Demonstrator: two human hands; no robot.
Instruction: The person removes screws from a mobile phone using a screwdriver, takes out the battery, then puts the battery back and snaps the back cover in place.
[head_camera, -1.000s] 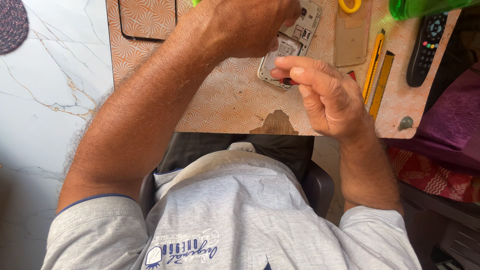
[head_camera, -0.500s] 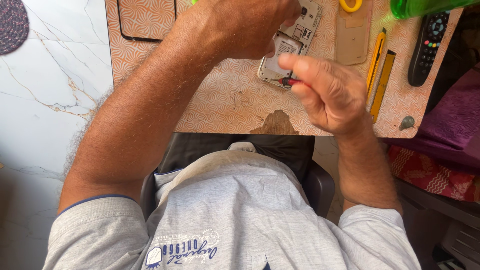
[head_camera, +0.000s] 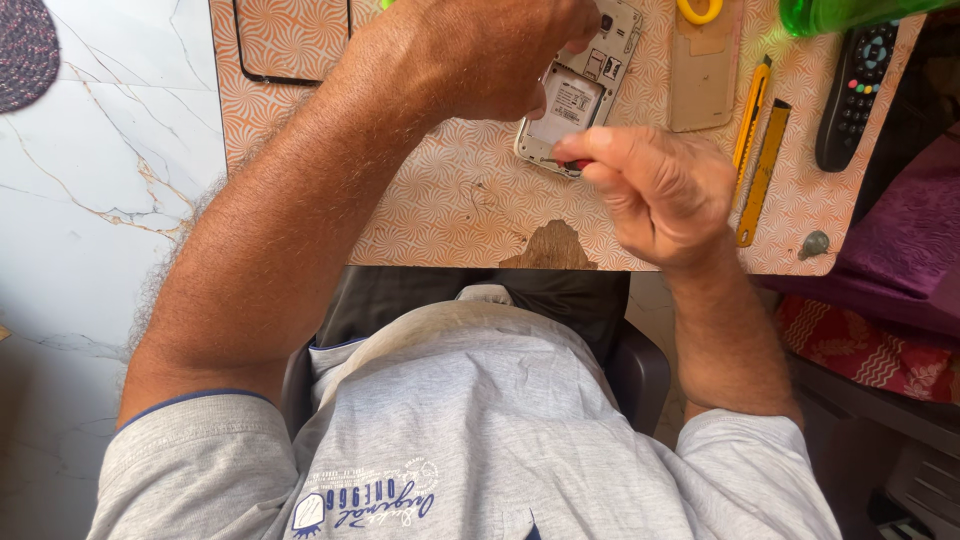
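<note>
Phone (head_camera: 578, 95), pinned by your clenched left hand (head_camera: 490, 50), risked scratches if the red-handled tool (head_camera: 577, 164) pinched in your right hand (head_camera: 660, 190) slipped.

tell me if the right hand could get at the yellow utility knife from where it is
Probably yes: the yellow utility knife lies just beside the right hand with bare table between, though that hand already pinches a small red-tipped tool.

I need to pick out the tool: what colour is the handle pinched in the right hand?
Red, a small tool pinched in the right hand at the opened phone; head view.
</note>
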